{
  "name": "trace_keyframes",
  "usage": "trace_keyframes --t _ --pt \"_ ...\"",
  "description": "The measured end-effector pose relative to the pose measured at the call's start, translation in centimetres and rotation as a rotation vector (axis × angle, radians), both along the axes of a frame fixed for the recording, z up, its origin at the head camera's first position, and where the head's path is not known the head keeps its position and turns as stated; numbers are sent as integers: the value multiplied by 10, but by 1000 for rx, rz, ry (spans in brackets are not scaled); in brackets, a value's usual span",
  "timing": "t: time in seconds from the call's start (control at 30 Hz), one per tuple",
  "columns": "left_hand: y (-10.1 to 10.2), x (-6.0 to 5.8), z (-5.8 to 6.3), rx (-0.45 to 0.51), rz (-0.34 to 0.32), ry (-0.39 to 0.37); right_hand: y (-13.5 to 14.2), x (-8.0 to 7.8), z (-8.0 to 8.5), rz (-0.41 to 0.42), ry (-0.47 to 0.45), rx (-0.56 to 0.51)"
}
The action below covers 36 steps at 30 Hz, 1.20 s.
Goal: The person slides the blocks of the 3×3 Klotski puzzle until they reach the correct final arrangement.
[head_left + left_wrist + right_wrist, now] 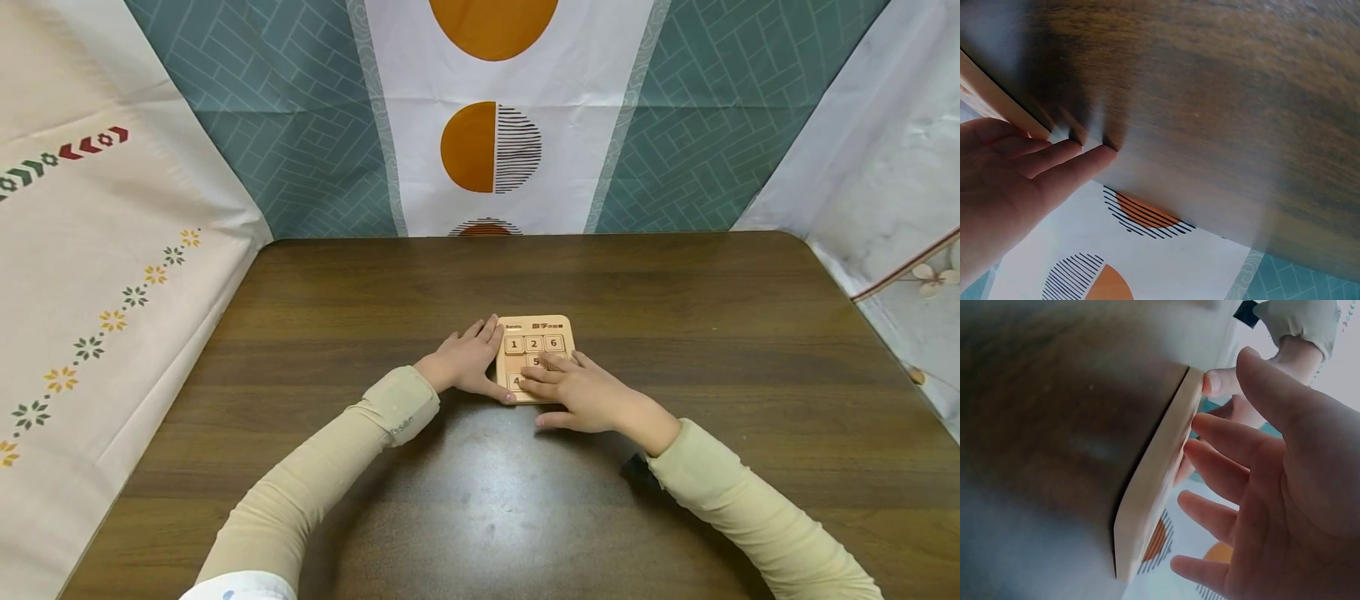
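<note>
A wooden sliding number puzzle (pixel 555 320) lies flat on the table between both hands in the head view. Tiles 1, 2 and 6 fill its top row; tile 5 (pixel 535 361) sits in the middle, with a bare slot to its left. Tile 4 (pixel 516 381) is partly covered at lower left. The left hand (pixel 468 362) rests along the left edge, fingers extended and thumb at the near-left corner. Spread over the lower right tiles, the right hand (pixel 581 396) touches them with outstretched fingers and hides several. In the right wrist view, the puzzle's side (pixel 1154 475) shows beyond the fingers.
The brown wooden table (pixel 375 292) extends around the puzzle to all sides. A patterned cloth (pixel 300 150) hangs behind its far edge, with pale cloths (pixel 112 250) at left and right. A small black object (pixel 640 472) is at the right cuff.
</note>
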<state>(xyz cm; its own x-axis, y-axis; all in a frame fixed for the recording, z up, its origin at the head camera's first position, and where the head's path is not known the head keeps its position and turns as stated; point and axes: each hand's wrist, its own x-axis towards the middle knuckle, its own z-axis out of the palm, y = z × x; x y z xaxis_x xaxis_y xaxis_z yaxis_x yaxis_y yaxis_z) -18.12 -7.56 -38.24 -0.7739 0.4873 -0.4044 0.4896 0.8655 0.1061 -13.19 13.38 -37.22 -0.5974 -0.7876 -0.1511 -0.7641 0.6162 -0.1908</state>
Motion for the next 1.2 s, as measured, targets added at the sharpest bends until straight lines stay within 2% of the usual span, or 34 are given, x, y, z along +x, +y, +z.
trace_keyframes --t 0.3,0.8,0.97,1.2 --pt "0 0 0 3 0 0 -3 -4 0 16 17 5" --pt "0 0 -1 4 -2 2 -7 -19 -2 -40 -1 19" --pt "0 0 -1 8 -4 4 -3 -16 -2 -44 -1 6" --pt "0 0 -3 1 -2 3 10 -3 1 -43 22 -4"
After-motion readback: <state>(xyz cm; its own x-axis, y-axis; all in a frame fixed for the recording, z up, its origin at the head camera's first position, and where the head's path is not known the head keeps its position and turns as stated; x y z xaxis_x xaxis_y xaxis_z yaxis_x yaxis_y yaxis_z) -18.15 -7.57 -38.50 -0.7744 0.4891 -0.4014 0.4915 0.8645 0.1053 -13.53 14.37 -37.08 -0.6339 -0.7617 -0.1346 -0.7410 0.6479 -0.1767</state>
